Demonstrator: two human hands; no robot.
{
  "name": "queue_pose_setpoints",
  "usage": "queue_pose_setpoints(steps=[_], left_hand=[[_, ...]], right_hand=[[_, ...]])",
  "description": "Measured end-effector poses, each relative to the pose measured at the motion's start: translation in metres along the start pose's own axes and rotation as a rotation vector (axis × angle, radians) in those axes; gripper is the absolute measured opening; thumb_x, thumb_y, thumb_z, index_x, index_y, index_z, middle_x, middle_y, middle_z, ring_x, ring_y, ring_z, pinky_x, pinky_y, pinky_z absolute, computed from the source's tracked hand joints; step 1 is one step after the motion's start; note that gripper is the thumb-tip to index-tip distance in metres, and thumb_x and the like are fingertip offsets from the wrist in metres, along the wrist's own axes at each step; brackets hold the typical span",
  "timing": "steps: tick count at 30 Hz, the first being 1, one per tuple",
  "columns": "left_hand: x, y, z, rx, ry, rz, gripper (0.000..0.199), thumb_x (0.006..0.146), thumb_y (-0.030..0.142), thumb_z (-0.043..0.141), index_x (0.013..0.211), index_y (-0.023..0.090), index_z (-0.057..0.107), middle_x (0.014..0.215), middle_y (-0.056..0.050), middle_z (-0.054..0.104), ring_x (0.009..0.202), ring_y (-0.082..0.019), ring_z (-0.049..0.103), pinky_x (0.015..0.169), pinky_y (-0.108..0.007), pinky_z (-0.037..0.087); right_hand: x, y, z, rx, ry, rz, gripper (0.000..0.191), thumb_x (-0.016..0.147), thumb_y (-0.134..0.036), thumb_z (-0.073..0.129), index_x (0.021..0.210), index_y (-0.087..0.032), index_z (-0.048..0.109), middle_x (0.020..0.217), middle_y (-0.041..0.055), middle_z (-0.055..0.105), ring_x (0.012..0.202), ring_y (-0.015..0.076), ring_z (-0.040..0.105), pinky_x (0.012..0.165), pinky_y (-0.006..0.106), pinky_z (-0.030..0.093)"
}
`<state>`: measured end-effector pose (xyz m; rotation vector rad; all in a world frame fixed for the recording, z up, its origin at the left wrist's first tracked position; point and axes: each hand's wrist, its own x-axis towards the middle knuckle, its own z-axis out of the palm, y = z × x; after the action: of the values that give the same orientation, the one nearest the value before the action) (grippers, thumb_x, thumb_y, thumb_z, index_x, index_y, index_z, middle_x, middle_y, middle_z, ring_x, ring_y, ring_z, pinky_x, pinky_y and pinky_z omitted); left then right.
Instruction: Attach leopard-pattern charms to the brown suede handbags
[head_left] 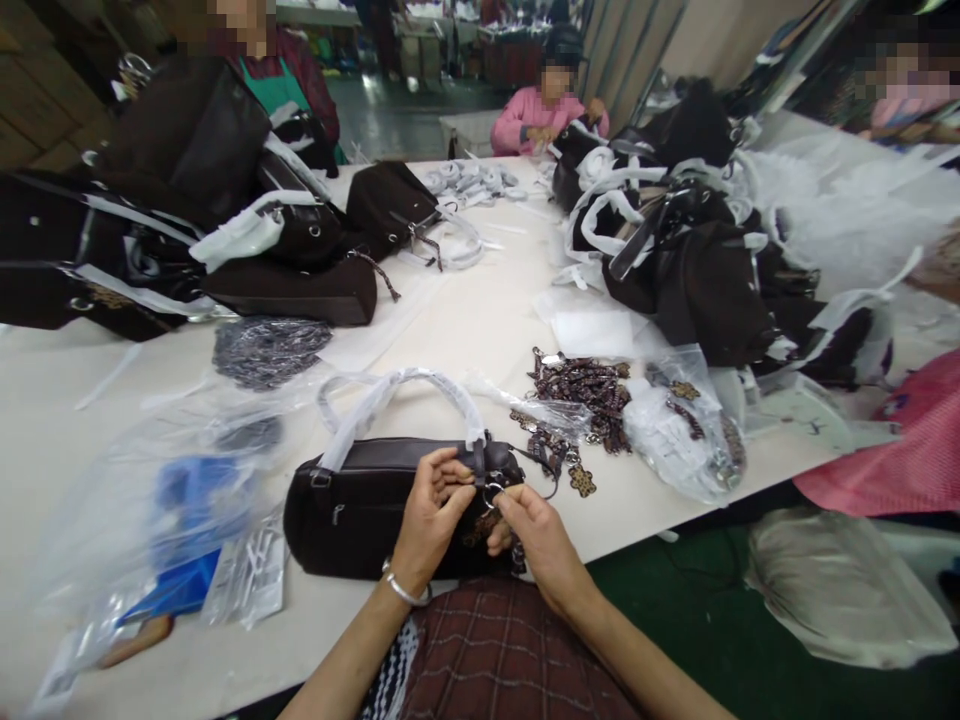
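A dark handbag (352,535) lay on the worktop (465,300), at 7 o'clock. The right hand (541,535) pinched a metal ring (491,492) near its 3 o'clock end; the left hand (431,510) curled its fingers alongside, grip impossible to tell. A patterned tag (582,480) lay at 3 o'clock, markings too small to read.

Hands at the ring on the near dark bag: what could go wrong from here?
1. The ring is small and sits at the fingertips of the left hand and right hand, so it might slip.
2. The charm pile lies loose on the table just beyond the bag; its strands could tangle or catch on the bag.
3. The wrapped handles stand up near the left hand, so their white wrapping might get snagged.
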<state>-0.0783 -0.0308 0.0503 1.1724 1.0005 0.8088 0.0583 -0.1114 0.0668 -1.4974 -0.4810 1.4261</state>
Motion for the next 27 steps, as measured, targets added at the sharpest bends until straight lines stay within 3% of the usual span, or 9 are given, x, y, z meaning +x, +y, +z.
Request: queue_pose_setpoints(steps=[2,4,7,11,15,19,22,25,27], left_hand=[[-0.008,0.002,-0.003,0.112,0.04,-0.052,0.028,0.083,0.036,0.063,0.102,0.021,0.05,0.085,0.001,0.059,0.081,-0.015,0.059,0.074,-0.026,0.047],[-0.015,0.005,-0.005,0.284,-0.067,-0.091,0.024,0.086,0.043,0.057,0.087,0.02,0.054,0.076,0.002,0.057,0.073,-0.015,0.055,0.068,-0.025,0.043],[-0.019,0.005,-0.005,0.456,-0.249,-0.105,0.036,0.088,0.049,0.051,0.071,0.018,0.055,0.07,0.002,0.054,0.07,-0.014,0.048,0.066,-0.025,0.038],[-0.017,-0.009,-0.004,0.412,-0.242,-0.172,0.041,0.083,0.054,0.056,0.067,0.017,0.053,0.066,0.003,0.049,0.067,-0.014,0.043,0.065,-0.024,0.036],[-0.017,-0.02,-0.006,0.33,-0.215,-0.205,0.038,0.08,0.051,0.061,0.067,0.017,0.051,0.066,0.003,0.049,0.066,-0.013,0.043,0.064,-0.023,0.035],[-0.023,-0.022,-0.005,0.264,-0.174,-0.21,0.034,0.079,0.049,0.063,0.071,0.018,0.052,0.067,0.003,0.051,0.065,-0.013,0.045,0.062,-0.023,0.036],[-0.027,-0.019,-0.003,0.246,-0.143,-0.213,0.032,0.079,0.047,0.063,0.074,0.017,0.055,0.069,0.003,0.053,0.066,-0.013,0.048,0.063,-0.023,0.037],[-0.032,-0.017,0.0,0.231,-0.117,-0.206,0.028,0.08,0.044,0.062,0.077,0.017,0.056,0.07,0.003,0.053,0.066,-0.012,0.048,0.063,-0.022,0.037],[-0.034,-0.017,0.002,0.225,-0.087,-0.2,0.026,0.081,0.042,0.062,0.079,0.017,0.057,0.07,0.002,0.054,0.067,-0.012,0.05,0.063,-0.023,0.039]], right_hand=[[0.001,0.002,0.0,-0.012,-0.017,0.008,0.037,0.084,-0.055,0.055,0.087,-0.018,0.05,0.059,0.0009,0.065,0.053,0.0152,0.062,0.056,0.026,0.049],[0.002,0.002,-0.001,-0.115,-0.047,-0.003,0.034,0.087,-0.052,0.051,0.087,-0.019,0.052,0.058,0.0005,0.064,0.054,0.0168,0.063,0.055,0.026,0.048],[-0.002,-0.004,-0.005,-0.556,-0.041,-0.204,0.028,0.093,-0.041,0.044,0.081,-0.019,0.056,0.064,0.0023,0.065,0.061,0.0171,0.064,0.06,0.027,0.046],[-0.016,-0.017,-0.01,-1.16,-0.064,-0.519,0.028,0.095,-0.033,0.042,0.08,-0.019,0.061,0.081,0.0064,0.068,0.077,0.0195,0.063,0.071,0.03,0.043],[-0.017,-0.032,-0.035,-1.113,-0.134,-0.575,0.026,0.093,-0.034,0.049,0.077,-0.021,0.064,0.079,0.0012,0.068,0.074,0.0143,0.061,0.069,0.025,0.041],[0.023,-0.05,-0.09,-1.006,0.205,-0.549,0.029,0.093,-0.035,0.046,0.077,-0.021,0.066,0.076,0.0001,0.068,0.07,0.0137,0.06,0.07,0.025,0.043],[0.072,-0.056,-0.127,-1.14,0.422,-0.64,0.029,0.085,-0.032,0.057,0.11,-0.018,0.064,0.113,0.0088,0.066,0.104,0.0231,0.058,0.092,0.033,0.042],[0.119,-0.048,-0.142,-1.28,0.383,-0.619,0.068,0.073,-0.03,0.071,0.135,-0.015,0.047,0.144,0.0154,0.045,0.131,0.0311,0.038,0.108,0.043,0.03],[0.141,-0.037,-0.143,-1.248,0.319,-0.49,0.076,0.066,-0.024,0.076,0.135,-0.018,0.047,0.144,0.0159,0.045,0.131,0.0332,0.038,0.109,0.046,0.026]])
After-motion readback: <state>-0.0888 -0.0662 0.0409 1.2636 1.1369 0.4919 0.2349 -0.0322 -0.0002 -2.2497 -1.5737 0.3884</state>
